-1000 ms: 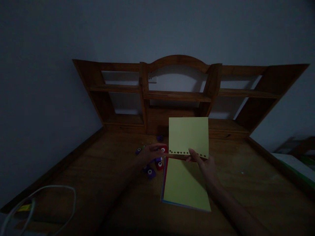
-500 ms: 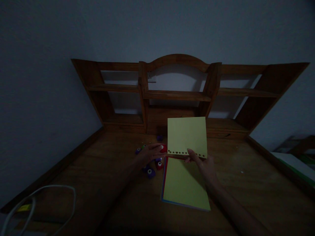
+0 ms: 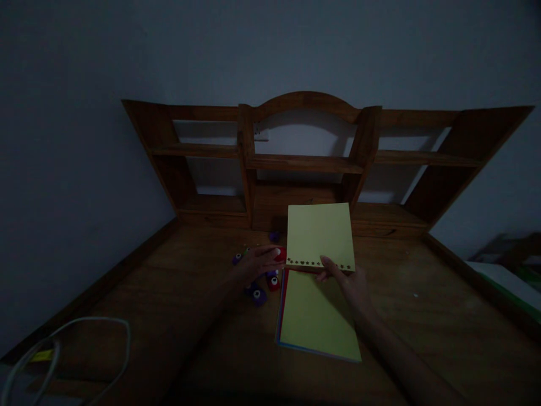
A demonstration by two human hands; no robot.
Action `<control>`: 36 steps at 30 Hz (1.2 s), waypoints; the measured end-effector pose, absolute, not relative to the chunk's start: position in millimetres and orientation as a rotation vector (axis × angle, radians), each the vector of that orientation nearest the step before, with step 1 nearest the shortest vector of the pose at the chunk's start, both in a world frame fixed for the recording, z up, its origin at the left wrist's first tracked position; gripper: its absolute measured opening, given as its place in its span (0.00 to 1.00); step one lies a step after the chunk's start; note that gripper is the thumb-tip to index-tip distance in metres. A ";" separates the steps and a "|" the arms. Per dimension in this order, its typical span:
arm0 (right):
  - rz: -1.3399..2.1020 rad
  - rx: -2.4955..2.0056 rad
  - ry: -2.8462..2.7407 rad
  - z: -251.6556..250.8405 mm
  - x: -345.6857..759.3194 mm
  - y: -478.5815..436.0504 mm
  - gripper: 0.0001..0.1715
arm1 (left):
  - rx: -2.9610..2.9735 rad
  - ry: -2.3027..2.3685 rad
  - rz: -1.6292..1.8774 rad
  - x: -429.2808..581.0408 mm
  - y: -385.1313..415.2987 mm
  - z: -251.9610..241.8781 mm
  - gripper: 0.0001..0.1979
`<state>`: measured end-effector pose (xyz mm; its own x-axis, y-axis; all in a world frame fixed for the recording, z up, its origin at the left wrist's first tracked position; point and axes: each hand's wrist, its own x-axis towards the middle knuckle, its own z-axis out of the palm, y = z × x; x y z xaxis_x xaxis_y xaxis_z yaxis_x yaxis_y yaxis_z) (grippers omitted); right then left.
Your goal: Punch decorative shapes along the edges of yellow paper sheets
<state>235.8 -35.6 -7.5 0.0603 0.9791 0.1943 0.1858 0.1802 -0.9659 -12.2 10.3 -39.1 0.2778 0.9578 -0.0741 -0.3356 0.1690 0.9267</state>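
My left hand (image 3: 260, 262) is closed around a red craft punch (image 3: 280, 255), whose right side meets the left edge of a yellow paper sheet (image 3: 319, 232). Thumb on top, my right hand (image 3: 344, 277) pinches that sheet by its near edge. A row of small punched shapes, stars among them, runs along this edge. Below lies a stack of coloured paper (image 3: 319, 321), yellow on top with red and blue edges showing. Beside my left hand are a purple punch (image 3: 258, 296), another red punch (image 3: 274, 282) and several more, partly hidden by the hand.
A wooden shelf unit (image 3: 304, 164) stands at the back of the wooden desk (image 3: 406, 316). One purple punch (image 3: 274, 237) sits near its base. A white cable (image 3: 97, 320) loops at the lower left. Raised wooden edges border the desk's sides.
The yellow sheet has shifted very slightly left and its far edge has tipped a little. Both hands keep their holds in nearly the same place.
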 end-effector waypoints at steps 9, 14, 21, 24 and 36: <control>0.911 -1.214 -1.413 -10.8 235.9 -34.8 0.25 | 0.995 0.788 1.046 -11.9 8.9 -33.6 0.13; 0.904 -1.203 -1.413 -10.1 235.8 -34.4 0.25 | 0.998 0.874 1.043 -13.7 7.1 -32.6 0.13; 0.997 -1.196 -1.371 -15.1 235.8 -32.5 0.24 | 0.980 0.922 0.980 -14.9 6.1 -28.9 0.12; 1.059 -1.191 -1.329 -19.1 235.6 -30.6 0.23 | 0.944 0.936 1.003 -14.0 4.4 -27.3 0.13; 1.147 -1.194 -1.262 -32.3 236.7 -21.9 0.23 | 0.949 0.856 0.981 -17.1 2.3 -23.2 0.10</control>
<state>236.7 -21.9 -32.3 0.0007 0.9983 0.0581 0.0366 0.0580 -0.9976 -17.1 2.3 -23.2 0.3209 0.9339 -0.1577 -0.2829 0.2534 0.9251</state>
